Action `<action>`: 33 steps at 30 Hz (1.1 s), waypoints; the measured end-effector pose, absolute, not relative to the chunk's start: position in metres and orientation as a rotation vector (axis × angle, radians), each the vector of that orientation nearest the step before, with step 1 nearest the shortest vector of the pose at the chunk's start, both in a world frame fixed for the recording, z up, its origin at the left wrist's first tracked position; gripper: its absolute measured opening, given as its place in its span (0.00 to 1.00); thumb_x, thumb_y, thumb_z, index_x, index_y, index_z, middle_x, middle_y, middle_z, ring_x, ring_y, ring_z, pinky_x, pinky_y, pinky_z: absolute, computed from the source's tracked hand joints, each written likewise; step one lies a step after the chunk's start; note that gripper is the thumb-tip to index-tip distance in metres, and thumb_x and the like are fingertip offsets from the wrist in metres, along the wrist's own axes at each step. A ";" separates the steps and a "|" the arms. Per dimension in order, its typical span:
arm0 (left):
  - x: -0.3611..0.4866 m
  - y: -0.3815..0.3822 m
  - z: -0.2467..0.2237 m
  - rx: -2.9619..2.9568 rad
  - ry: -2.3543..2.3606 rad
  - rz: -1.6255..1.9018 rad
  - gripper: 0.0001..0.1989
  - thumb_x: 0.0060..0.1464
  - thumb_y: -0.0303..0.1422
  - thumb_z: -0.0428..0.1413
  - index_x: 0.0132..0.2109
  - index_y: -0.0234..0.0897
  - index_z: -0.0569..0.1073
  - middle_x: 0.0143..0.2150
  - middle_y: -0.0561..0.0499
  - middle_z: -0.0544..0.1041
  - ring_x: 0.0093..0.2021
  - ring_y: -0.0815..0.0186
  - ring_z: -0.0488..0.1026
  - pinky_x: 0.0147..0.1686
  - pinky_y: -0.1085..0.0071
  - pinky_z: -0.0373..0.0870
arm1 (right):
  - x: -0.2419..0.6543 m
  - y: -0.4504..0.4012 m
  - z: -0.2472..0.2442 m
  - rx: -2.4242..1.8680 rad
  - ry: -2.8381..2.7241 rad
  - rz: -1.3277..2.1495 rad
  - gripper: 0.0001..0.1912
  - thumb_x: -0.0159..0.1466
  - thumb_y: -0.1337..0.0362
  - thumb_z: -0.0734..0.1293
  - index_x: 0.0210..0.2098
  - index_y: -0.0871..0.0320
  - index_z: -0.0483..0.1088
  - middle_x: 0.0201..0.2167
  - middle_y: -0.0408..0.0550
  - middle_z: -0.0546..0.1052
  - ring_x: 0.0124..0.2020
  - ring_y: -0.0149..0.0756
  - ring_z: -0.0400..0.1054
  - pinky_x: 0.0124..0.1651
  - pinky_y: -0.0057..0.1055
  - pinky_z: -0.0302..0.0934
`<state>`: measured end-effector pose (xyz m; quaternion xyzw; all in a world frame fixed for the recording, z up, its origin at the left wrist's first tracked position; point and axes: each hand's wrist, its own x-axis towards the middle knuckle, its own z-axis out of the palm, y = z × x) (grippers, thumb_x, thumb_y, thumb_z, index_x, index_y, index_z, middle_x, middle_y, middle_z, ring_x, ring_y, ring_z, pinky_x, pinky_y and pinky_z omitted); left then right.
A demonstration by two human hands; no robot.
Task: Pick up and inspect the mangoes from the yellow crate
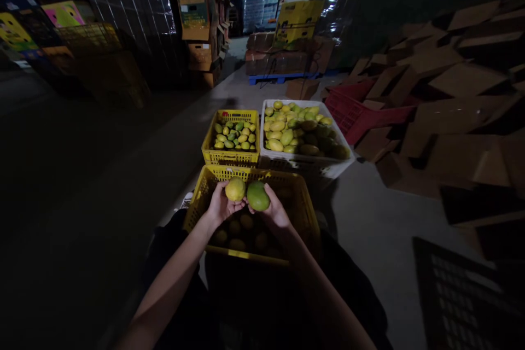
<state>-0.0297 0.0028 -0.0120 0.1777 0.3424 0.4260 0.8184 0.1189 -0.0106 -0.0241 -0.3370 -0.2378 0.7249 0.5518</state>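
My left hand is closed round a yellow lemon, with the fingers under it. Close beside it, my right hand grips a green lemon, thumb on its upper right side. Both hands are above a large yellow crate, where several dim fruits lie in shadow. Beyond it on the left, a smaller yellow crate holds green and yellow lemons. A white crate to its right is heaped with yellow-green lemons, some of them shaded.
Flattened and open cardboard boxes are piled at the right, around a red crate. A dark crate stands at the lower right. Farther back, cartons rest on a blue pallet, and stacked boxes stand left of them.
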 end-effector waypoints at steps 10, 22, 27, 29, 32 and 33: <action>-0.031 0.004 -0.013 0.258 0.784 1.033 0.21 0.60 0.46 0.44 0.36 0.32 0.70 0.26 0.47 0.75 0.17 0.69 0.68 0.15 0.74 0.64 | 0.118 -0.014 -0.024 -0.827 -0.515 1.576 0.14 0.51 0.53 0.72 0.26 0.54 0.66 0.23 0.43 0.76 0.23 0.36 0.72 0.23 0.32 0.69; -0.028 0.005 -0.011 0.195 0.797 1.008 0.20 0.63 0.41 0.44 0.41 0.29 0.73 0.27 0.45 0.77 0.24 0.65 0.75 0.25 0.70 0.72 | 0.117 -0.011 -0.026 -0.923 -0.397 1.661 0.16 0.59 0.54 0.67 0.22 0.60 0.69 0.18 0.47 0.76 0.18 0.35 0.71 0.19 0.29 0.67; -0.027 0.002 -0.006 0.196 0.839 0.999 0.19 0.62 0.40 0.45 0.34 0.30 0.72 0.24 0.46 0.76 0.21 0.65 0.74 0.21 0.71 0.71 | 0.115 -0.011 -0.024 -0.980 -0.332 1.603 0.15 0.63 0.58 0.63 0.25 0.61 0.71 0.20 0.47 0.77 0.17 0.32 0.71 0.20 0.26 0.67; -0.027 0.002 -0.006 0.205 0.802 0.991 0.20 0.63 0.40 0.44 0.33 0.29 0.72 0.25 0.45 0.77 0.21 0.65 0.74 0.22 0.71 0.71 | 0.116 -0.010 -0.024 -0.991 -0.309 1.645 0.18 0.65 0.59 0.60 0.25 0.62 0.72 0.19 0.49 0.77 0.17 0.33 0.71 0.20 0.27 0.67; -0.028 0.001 -0.007 0.214 0.739 0.986 0.21 0.63 0.40 0.43 0.32 0.29 0.73 0.26 0.45 0.77 0.22 0.65 0.74 0.24 0.70 0.72 | 0.117 -0.009 -0.027 -0.965 -0.310 1.701 0.20 0.65 0.58 0.60 0.25 0.63 0.74 0.19 0.50 0.77 0.16 0.34 0.71 0.20 0.28 0.67; -0.029 0.002 -0.007 0.213 0.728 0.987 0.22 0.63 0.40 0.43 0.32 0.29 0.73 0.25 0.45 0.76 0.22 0.65 0.74 0.24 0.70 0.72 | 0.117 -0.008 -0.029 -0.951 -0.319 1.712 0.19 0.64 0.57 0.61 0.26 0.63 0.74 0.19 0.50 0.77 0.17 0.34 0.71 0.20 0.28 0.67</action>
